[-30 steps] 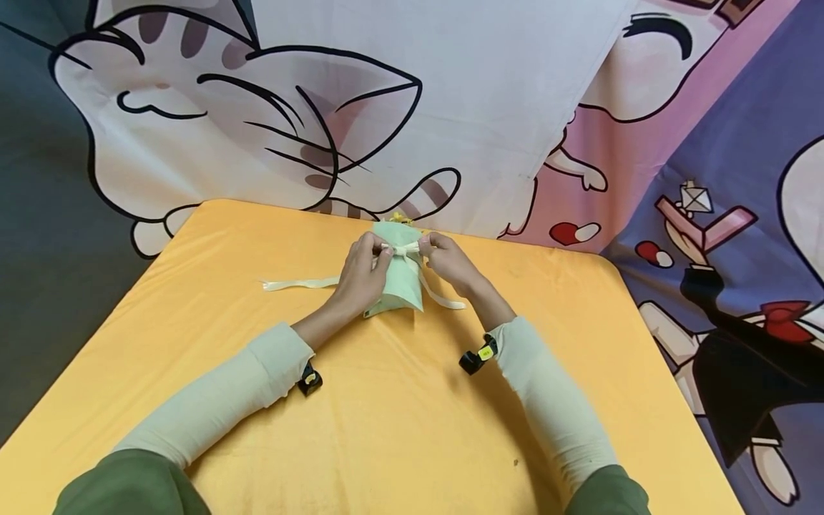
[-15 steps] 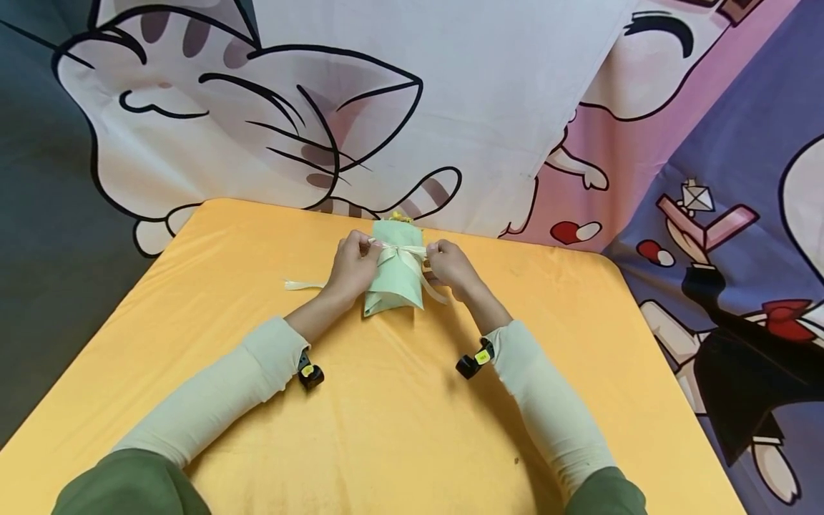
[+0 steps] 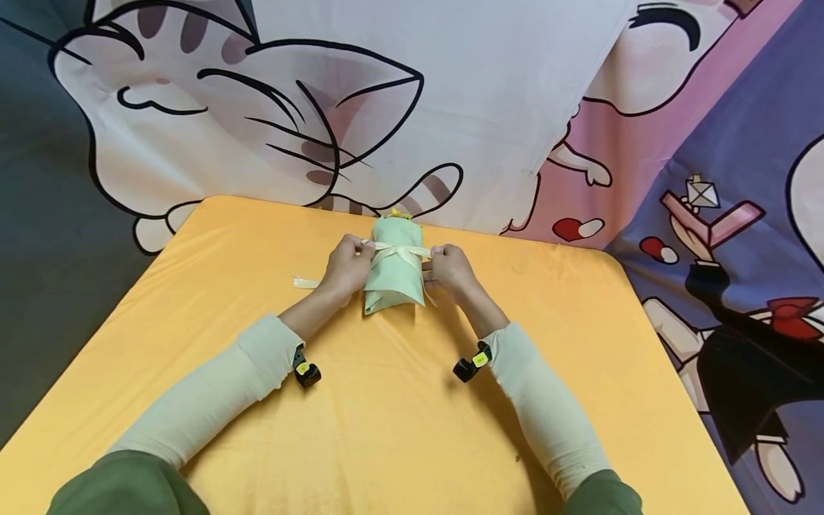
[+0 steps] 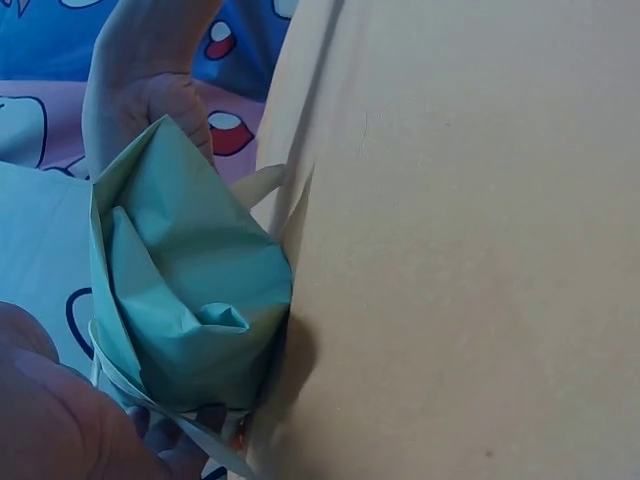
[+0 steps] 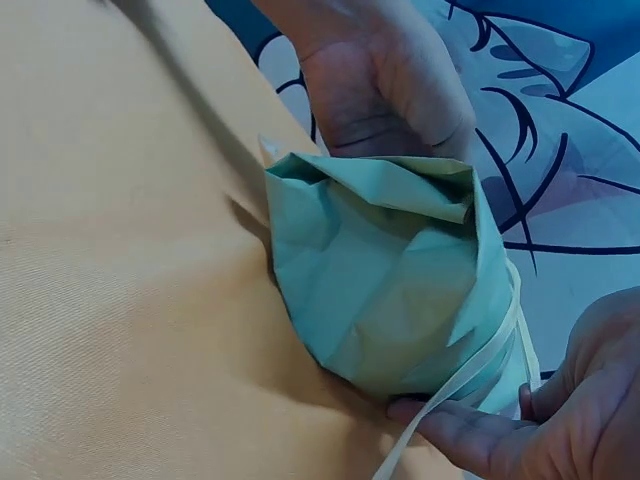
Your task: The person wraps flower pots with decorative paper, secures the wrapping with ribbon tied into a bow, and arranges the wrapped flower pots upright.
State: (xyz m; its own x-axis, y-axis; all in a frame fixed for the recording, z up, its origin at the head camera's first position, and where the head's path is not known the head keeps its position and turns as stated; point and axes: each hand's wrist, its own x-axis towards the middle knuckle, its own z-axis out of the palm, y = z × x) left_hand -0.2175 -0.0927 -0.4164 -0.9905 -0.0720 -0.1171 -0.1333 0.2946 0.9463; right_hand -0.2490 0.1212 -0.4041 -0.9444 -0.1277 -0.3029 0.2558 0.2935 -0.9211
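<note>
A bouquet wrapped in pale green paper [image 3: 394, 279] lies on the table, with small yellow flowers [image 3: 399, 214] showing at its far end. Round its middle runs a cream ribbon [image 3: 400, 252], knotted on top with a loop drawn out to each side. My left hand [image 3: 347, 268] pinches the ribbon at the bouquet's left side. On the opposite side my right hand [image 3: 453, 270] pinches it between thumb and finger, other fingers against the paper. Both wrist views show the folded near end of the paper [image 4: 200, 250]; a ribbon tail [image 5: 440, 405] hangs by the right hand.
A yellow cloth [image 3: 386, 415] covers the table. Behind it hangs a white cat-print curtain [image 3: 489, 93], with a pink and blue printed one at the right. The left ribbon tail [image 3: 305, 283] lies on the cloth.
My hands have moved apart, the left one leftward, drawing the loops out sideways and flatter. The ribbon tails on both sides now show shorter. The bouquet stays in place.
</note>
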